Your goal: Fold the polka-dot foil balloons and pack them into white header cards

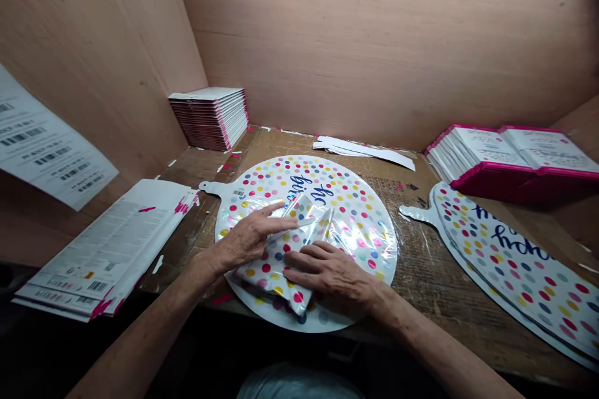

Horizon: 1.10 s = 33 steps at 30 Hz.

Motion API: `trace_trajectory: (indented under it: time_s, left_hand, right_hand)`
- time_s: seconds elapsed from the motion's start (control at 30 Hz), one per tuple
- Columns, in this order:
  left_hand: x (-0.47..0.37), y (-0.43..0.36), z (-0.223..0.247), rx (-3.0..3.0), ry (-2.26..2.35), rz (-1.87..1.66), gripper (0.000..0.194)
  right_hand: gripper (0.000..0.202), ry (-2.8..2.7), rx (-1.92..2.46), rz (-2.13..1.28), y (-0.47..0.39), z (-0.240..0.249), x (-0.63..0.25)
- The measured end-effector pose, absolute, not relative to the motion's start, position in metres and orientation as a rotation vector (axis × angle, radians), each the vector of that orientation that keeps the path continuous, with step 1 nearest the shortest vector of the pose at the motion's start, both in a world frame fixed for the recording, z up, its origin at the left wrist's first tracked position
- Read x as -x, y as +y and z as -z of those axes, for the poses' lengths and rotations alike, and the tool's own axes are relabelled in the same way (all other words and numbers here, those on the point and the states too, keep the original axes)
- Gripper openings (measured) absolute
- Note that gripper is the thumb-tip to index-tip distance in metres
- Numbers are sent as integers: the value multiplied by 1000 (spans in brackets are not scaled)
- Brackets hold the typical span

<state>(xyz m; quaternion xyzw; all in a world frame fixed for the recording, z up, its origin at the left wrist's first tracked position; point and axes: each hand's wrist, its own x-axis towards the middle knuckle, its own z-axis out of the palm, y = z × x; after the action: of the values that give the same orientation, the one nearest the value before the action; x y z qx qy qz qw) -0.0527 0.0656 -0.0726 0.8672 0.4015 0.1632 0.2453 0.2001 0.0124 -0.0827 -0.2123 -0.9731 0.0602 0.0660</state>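
A flat foil balloon, white with coloured dots [276,283], lies partly folded under my two hands. Beneath it is another flat round dotted balloon [360,199] with dark blue lettering and a tail pointing left. My left hand [250,237] is at the left side of the folded foil, index finger stretched along the crease and the other fingertips against the film. My right hand [325,268] has its fingers bent and pressed together on the folded part's right side. The undersides of both hands are hidden.
Printed card sleeves [107,243] lie at left, below a hanging barcode sheet [51,143]. A stack of folded cards [210,118] stands in the back corner. White strips [362,151] lie at the back. Pink-edged packs [515,156] and more flat balloons [524,274] are at right. Wooden panels [374,31] enclose the bench.
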Motion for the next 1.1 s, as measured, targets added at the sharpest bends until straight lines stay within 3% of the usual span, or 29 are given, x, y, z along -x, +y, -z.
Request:
trace_trajectory:
  time_s: [0.1,0.23,0.3,0.4,0.5,0.57,0.67,0.77,0.9,1.03,1.1]
  left_hand:
    - [52,70,88,-2357,1064,-303,54]
    - [34,66,97,-2313,1127,-529,27]
    - [17,62,97,-2194,1389,-627,23]
    - [-12,59,97,-2099,1943,-592,31]
    - [-31,59,98,-2221,2135,-399,30]
    - [-36,59,99,-2308,2100,-319,29]
    - [-34,59,101,-2362,2062,-310,29]
    - [-24,57,101,-2315,2066,-410,30]
    - [-2,53,99,-2050,2086,-757,47]
    - [19,50,97,-1800,1803,-912,33]
    - [24,47,94,-1723,1682,-1020,28]
  right_hand:
    - [37,-2683,781,-374,8,100,-224]
    - [34,-1991,1392,-577,23,116,-228]
    - [36,-1763,1716,-541,37,112,-221]
    - [40,-1905,2078,-391,57,96,-206]
    - [31,-2114,2327,-191,71,80,-190]
    - [24,-2188,2285,-43,80,73,-181]
    - [31,-2391,2053,39,96,65,-172]
    - [31,-2533,1942,-115,108,61,-168]
    - [23,-2581,1723,-257,99,69,-166]
    - [21,-2547,1492,-457,77,76,-158]
    - [36,-2496,1508,-502,72,72,-150]
